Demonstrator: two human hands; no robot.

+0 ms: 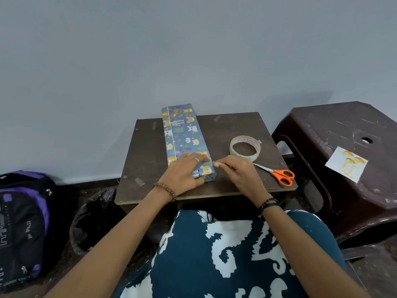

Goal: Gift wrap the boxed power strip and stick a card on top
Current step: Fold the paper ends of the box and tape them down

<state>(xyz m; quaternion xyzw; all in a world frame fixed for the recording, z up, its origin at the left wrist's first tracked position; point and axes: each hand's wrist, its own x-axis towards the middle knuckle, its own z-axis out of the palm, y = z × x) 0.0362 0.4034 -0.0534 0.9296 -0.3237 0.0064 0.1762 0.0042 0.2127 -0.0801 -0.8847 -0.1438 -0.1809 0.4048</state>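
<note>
Wrapped box (184,138) on surface (225,127), long axis near-far, far end overhanging far edge. Left hand (184,175) flat on near end, fingers straight, pressing paper. Right hand (236,173) just right of that end, fingers pinching small pale bit, probably tape, at near right corner. Near end fold hidden under hands. Tape roll (245,148), scissors (277,174) right; card (345,164) on stool (343,125), far right, print illegible.
</note>
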